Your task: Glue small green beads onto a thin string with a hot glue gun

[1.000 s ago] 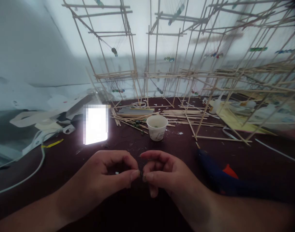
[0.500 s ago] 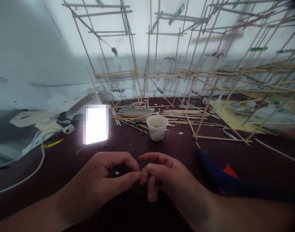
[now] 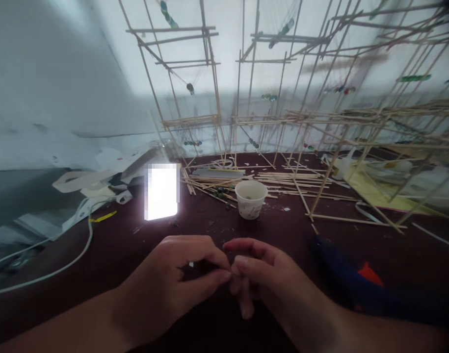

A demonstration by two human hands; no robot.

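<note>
Above the dark table edge, my left hand is closed, with thumb and index finger pinched together. My right hand meets it fingertip to fingertip, its thumb pressed towards the curled lower fingers and its index finger reaching over the left fingertips. Whatever lies between the fingers is too small to make out. Just beyond the hands stands a white paper cup with something small and dark inside. To the right of my right hand lies a blue glue gun with an orange trigger, blurred towards the picture's edge.
A frame of thin wooden sticks with strings of glass marbles rises behind. Loose sticks lie at its foot. A bright screen stands left, near a white cable. Yellow sheet at right.
The view has shifted, so the table things appear farther right and slightly lower. My hands stay together; the left index finger and thumb have drawn closer to the right fingertips.
</note>
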